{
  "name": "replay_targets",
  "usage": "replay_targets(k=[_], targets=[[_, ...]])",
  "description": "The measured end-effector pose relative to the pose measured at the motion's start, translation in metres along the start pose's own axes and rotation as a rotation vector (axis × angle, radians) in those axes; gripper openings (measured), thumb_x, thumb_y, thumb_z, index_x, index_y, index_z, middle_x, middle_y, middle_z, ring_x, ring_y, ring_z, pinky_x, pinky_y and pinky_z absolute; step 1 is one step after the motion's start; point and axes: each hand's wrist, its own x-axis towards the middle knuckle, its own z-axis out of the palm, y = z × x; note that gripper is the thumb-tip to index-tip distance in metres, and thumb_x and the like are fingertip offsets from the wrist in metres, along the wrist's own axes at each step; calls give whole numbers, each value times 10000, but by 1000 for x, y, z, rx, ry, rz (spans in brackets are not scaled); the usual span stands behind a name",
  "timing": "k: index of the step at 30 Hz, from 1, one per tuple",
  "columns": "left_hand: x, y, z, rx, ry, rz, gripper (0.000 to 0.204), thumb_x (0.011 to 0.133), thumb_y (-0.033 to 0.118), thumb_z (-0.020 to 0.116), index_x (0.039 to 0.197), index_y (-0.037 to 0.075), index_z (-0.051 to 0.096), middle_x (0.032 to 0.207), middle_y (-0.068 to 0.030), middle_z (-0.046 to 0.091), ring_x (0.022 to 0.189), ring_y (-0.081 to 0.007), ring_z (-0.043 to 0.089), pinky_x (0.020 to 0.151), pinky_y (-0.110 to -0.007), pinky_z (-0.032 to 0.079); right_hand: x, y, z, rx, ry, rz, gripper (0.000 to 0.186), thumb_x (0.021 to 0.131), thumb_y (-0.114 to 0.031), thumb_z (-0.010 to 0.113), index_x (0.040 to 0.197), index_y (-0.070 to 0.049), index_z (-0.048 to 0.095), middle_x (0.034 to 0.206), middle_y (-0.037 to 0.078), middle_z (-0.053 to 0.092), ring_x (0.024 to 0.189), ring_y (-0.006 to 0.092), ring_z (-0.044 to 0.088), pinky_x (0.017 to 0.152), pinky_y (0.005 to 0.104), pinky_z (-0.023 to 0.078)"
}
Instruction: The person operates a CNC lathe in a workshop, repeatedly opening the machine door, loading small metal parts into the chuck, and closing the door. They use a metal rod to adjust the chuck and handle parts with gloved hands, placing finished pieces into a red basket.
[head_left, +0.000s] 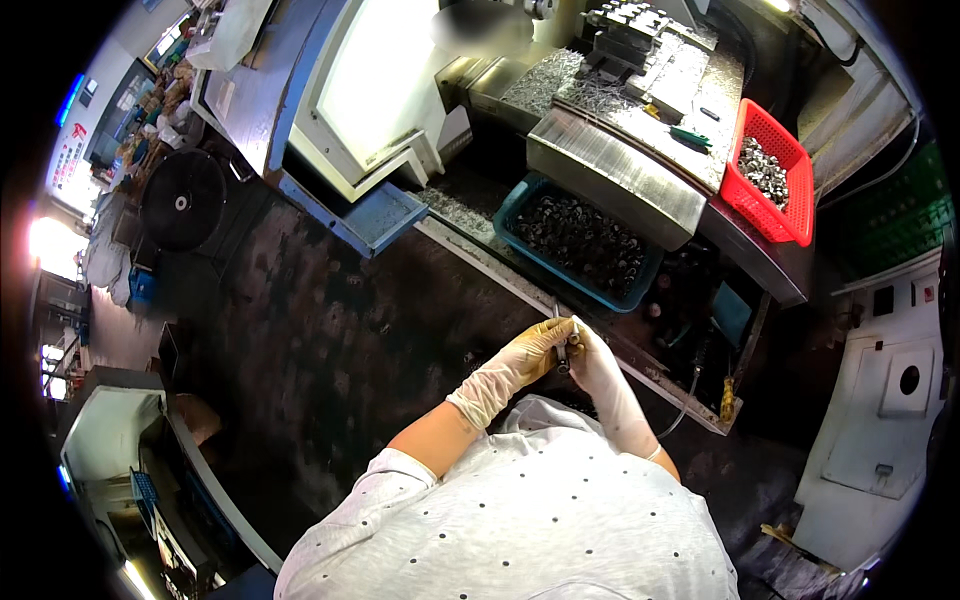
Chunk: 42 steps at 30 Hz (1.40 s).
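Note:
My left hand [530, 355], in a pale glove stained yellow, and my right hand [593, 365], in a whiter glove, meet in front of my body. Both are closed on a small metal piece [562, 356], with a narrow part poking up above the fingers and a rounded end below; its exact shape is partly hidden. Beyond my hands sits a teal crate [629, 296] full of small dark metal parts, under a ribbed steel cover [615, 175] of a machine.
A red basket [795, 215] of shiny parts rests right of the chip-strewn machine bed [680, 80]. A blue step [370, 225] juts out at the left front. A white cabinet [860, 410] stands right, another machine [120, 420] lower left. A hose [683, 408] hangs near my right arm.

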Motion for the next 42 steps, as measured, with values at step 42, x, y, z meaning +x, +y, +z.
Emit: replay_targets(k=[42], targets=[[-52, 34, 41, 263, 39, 354, 126, 807, 163, 556, 832, 76, 469, 886, -55, 558, 871, -117, 509, 819, -251, 382, -52, -26, 45, 68, -482, 250, 347, 845, -264, 383, 821, 27, 571, 352, -43, 265, 288, 75, 211, 343, 228, 249]])
